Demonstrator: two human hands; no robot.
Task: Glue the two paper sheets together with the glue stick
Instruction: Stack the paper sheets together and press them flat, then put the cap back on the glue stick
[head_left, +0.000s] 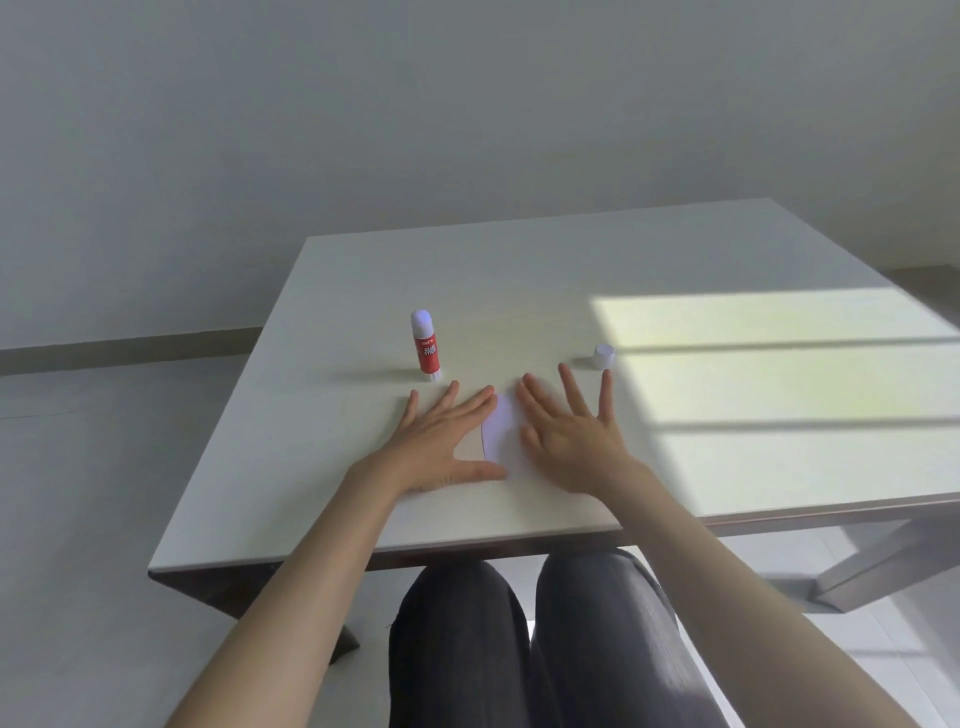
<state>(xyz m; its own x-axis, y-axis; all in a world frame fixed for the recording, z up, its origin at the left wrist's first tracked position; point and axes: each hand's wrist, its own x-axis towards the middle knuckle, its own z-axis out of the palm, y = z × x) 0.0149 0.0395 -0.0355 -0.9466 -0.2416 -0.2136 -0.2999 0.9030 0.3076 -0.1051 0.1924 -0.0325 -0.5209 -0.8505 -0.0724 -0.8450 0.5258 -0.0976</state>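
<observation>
A white paper sheet (500, 435) lies flat on the table (322, 467), mostly covered by my hands; I cannot tell whether a second sheet lies under it. My left hand (441, 441) rests flat with fingers spread on the sheet's left part. Flat and spread as well, my right hand (569, 431) presses on its right part. The red and white glue stick (425, 345) stands upright, uncapped, just beyond my left hand. Its white cap (603, 356) sits apart, beyond my right hand's fingertips.
A bright patch of sunlight (779, 395) falls across the right half of the table. The table's near edge (395, 545) runs just above my knees (519, 623). A light wall stands behind the table.
</observation>
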